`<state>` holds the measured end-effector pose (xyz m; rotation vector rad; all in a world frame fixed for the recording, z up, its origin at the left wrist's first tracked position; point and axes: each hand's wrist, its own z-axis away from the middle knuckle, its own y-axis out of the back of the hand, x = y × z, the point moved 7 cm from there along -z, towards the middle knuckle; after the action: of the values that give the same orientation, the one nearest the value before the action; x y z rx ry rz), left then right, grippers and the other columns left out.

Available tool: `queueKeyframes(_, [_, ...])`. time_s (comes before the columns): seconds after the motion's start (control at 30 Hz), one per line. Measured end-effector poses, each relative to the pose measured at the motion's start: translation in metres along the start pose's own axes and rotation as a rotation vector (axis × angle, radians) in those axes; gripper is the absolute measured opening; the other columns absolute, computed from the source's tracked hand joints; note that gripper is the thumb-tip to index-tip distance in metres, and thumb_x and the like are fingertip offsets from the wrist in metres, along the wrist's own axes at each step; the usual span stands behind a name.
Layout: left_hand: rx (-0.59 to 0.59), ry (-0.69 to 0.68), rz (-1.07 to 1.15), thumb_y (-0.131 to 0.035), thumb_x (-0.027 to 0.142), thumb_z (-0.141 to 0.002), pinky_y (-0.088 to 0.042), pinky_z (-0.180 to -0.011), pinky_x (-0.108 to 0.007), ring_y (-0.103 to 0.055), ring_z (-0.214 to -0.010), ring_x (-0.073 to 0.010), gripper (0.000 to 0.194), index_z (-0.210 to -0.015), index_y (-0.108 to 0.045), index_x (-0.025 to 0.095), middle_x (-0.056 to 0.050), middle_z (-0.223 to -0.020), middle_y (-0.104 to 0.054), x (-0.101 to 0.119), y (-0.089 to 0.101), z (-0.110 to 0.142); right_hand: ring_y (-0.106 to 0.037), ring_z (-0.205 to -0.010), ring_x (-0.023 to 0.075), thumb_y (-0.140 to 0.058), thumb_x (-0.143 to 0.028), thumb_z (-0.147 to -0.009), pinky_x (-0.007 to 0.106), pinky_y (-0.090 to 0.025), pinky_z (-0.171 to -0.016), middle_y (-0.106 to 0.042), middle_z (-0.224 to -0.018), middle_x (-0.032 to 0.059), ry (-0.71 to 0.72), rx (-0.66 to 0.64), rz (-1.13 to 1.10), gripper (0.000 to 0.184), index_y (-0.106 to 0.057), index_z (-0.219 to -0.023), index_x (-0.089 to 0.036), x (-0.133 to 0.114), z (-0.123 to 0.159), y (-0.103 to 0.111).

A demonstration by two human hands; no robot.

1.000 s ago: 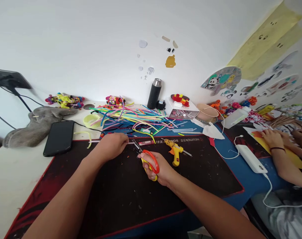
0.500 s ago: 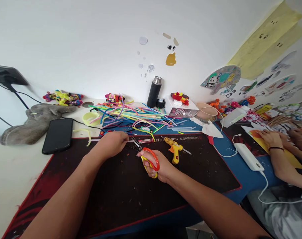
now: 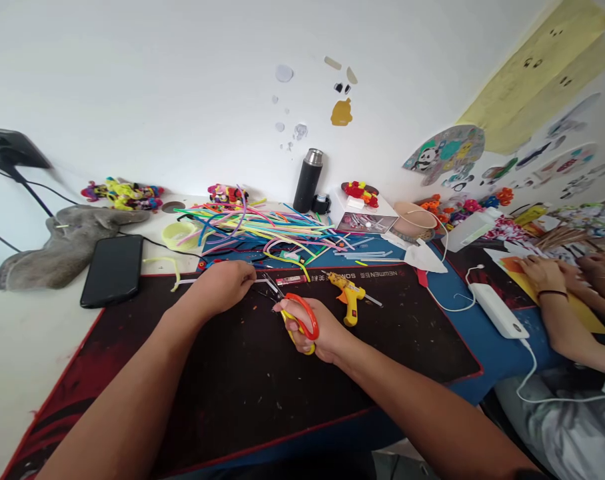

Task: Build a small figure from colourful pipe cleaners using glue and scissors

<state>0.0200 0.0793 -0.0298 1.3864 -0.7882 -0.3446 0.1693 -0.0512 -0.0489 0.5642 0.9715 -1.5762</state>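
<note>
While the left hand (image 3: pixel 226 288) pinched a thin, pale, straight strip (image 3: pixel 186 281) at the far edge of the black, red-edged mat (image 3: pixel 242 373), the right hand (image 3: pixel 326 337) gripped metal scissors with red and yellow handles (image 3: pixel 311 314), blades at the strip's right end.

The left hand (image 3: pixel 232 283), right hand (image 3: pixel 315 329) and 2 forearms (image 3: pixel 152 367) are bare, with perhaps dark clothing (image 3: pixel 307 468) below.

Soft, diffuse light, source out of frame. Pale wall (image 3: pixel 182 100) reads bright, dark mat (image 3: pixel 262 380) loses detail. Small highlight on flask cap (image 3: pixel 314 157). Shadows faint. Wide-angle stretch toward edges; far-right clutter (image 3: pixel 590 227) looks soft.
</note>
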Motion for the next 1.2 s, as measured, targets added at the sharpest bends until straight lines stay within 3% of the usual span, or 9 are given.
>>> queueKeyframes(0.27, [-0.026,0.032,0.038,-0.052,0.027,-0.095,-0.051,-0.078,-0.034,-0.077,-0.089,-0.0275,0.026,-0.095,-0.078,0.024,-0.007,-0.100,-0.084,0.000,0.004,0.000,-0.033,-0.034,0.0040,-0.088,-0.058,-0.075,0.022,-0.017,-0.038,-0.051,-0.056,-0.0105,-0.003,-0.008,0.004,0.053,-0.070,-0.103,-0.017,0.001,0.000,0.001])
queueKeyframes(0.63, [0.053,0.056,0.123,-0.054,0.031,-0.089,-0.051,-0.071,-0.034,-0.074,-0.076,-0.0265,0.024,-0.085,-0.078,0.026,-0.005,-0.087,-0.083,-0.009,0.008,0.001,-0.034,-0.035,0.0032,-0.086,-0.056,-0.079,0.022,-0.018,-0.039,-0.052,-0.061,-0.0098,0.009,-0.063,0.011,0.047,-0.071,-0.101,-0.017,-0.001,0.002,-0.002])
queueKeyframes(0.73, [0.111,0.099,0.174,-0.055,0.034,-0.088,-0.050,-0.070,-0.033,-0.074,-0.076,-0.0260,0.024,-0.086,-0.078,0.026,-0.005,-0.087,-0.083,-0.020,0.015,0.002,-0.036,-0.037,0.0034,-0.084,-0.059,-0.082,0.021,-0.021,-0.039,-0.054,-0.065,-0.0087,0.046,-0.081,0.012,0.049,-0.071,-0.106,-0.018,-0.004,0.002,-0.002])
queueKeyframes(0.87, [0.272,0.204,0.226,-0.053,0.040,-0.091,-0.048,-0.072,-0.034,-0.073,-0.079,-0.0266,0.029,-0.092,-0.078,0.024,-0.007,-0.090,-0.082,-0.034,0.032,0.006,-0.040,-0.038,0.0055,-0.080,-0.063,-0.087,0.022,-0.026,-0.040,-0.054,-0.066,-0.0084,0.095,-0.100,0.048,0.053,-0.070,-0.113,-0.018,-0.005,0.006,-0.003])
queueKeyframes(1.03, [0.440,0.314,0.351,-0.056,0.044,-0.090,-0.052,-0.075,-0.033,-0.074,-0.080,-0.0255,0.030,-0.094,-0.076,0.022,-0.007,-0.089,-0.083,-0.036,0.048,0.013,-0.048,-0.047,0.0099,-0.079,-0.057,-0.091,0.024,-0.036,-0.048,-0.059,-0.068,-0.0061,0.141,-0.147,0.386,0.046,-0.073,-0.120,-0.022,0.003,0.018,-0.010])
queueKeyframes(1.13, [0.453,0.314,0.364,-0.057,0.044,-0.090,-0.054,-0.075,-0.033,-0.074,-0.079,-0.0256,0.029,-0.092,-0.076,0.022,-0.007,-0.087,-0.082,-0.031,0.050,0.014,-0.064,-0.066,0.0173,-0.082,-0.049,-0.091,0.028,-0.044,-0.061,-0.073,-0.081,0.0011,0.269,-0.126,0.825,0.039,-0.078,-0.121,-0.024,-0.001,0.026,-0.019])
queueKeyframes(1.2, [0.448,0.306,0.356,-0.057,0.043,-0.090,-0.054,-0.077,-0.033,-0.074,-0.080,-0.0257,0.028,-0.093,-0.076,0.022,-0.007,-0.090,-0.083,-0.028,0.049,0.013,-0.074,-0.085,0.0255,-0.080,-0.044,-0.093,0.033,-0.049,-0.072,-0.081,-0.099,0.0077,0.369,-0.128,1.135,0.044,-0.077,-0.132,-0.024,-0.007,0.030,-0.029])
